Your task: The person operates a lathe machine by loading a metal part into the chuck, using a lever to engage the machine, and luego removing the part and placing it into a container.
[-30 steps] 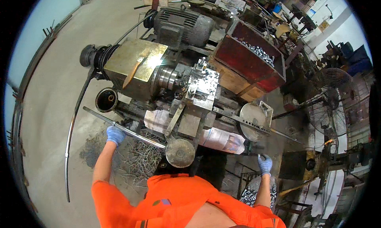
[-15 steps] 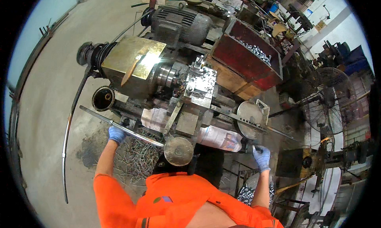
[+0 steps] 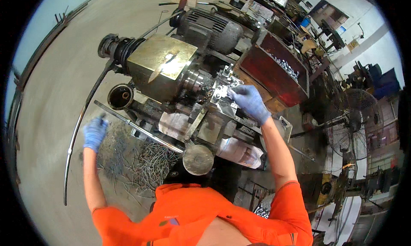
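Note:
My left hand [image 3: 95, 133], in a blue glove with dark fingertips, is raised over the floor left of a long metal bar [image 3: 139, 128]. Its fingers point forward, loosely apart, and I see nothing in them. My right hand [image 3: 250, 102], gloved likewise, is at the lathe's shiny metal tool block [image 3: 224, 107]. Its thumb and fingers pinch a small silvery metal piece [image 3: 230, 93], partly hidden by the glove. Left of the block sits the round spindle chuck [image 3: 195, 80], in front of the brass-coloured headstock cover [image 3: 160, 57].
A red bin [image 3: 269, 68] of small metal parts stands behind the lathe. A round metal disc [image 3: 198, 160] lies close to my body. Metal shavings [image 3: 154, 164] cover the floor at left. A dark electric motor [image 3: 209, 29] is at the back; a large fan [image 3: 351, 121] stands right.
My right hand has moved from the right side up to the tool block, carrying the small metal piece. My left hand has come away from beside the long bar, toward the left. The view has shifted slightly.

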`<state>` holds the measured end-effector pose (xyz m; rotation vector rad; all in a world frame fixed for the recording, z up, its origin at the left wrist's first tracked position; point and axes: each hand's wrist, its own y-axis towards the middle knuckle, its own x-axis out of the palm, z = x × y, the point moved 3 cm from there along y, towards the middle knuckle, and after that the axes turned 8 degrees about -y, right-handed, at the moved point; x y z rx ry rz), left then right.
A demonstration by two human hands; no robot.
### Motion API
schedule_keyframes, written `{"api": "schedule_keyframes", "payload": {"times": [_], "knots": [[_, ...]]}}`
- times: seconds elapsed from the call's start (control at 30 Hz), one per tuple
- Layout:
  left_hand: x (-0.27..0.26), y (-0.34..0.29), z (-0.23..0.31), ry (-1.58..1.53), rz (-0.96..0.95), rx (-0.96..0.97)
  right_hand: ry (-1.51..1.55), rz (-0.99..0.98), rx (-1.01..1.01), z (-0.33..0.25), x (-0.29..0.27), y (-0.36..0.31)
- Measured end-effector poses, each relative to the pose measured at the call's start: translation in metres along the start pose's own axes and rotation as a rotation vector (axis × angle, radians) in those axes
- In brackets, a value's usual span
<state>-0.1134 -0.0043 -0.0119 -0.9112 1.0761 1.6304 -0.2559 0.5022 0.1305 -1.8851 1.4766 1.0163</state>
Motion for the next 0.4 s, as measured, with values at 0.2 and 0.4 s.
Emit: {"api": "schedule_keyframes", "payload": {"times": [0.2,0.4], "knots": [[-0.1,-0.019,-0.05,0.16,0.248,-0.291,-0.404,-0.193,0.123,-0.034,0.037,0.052],[-0.053,-0.028,-0.123,0.076,0.169,-0.628,0.024,-0.19,0.097,-0.01,0.058,0.063]]}}
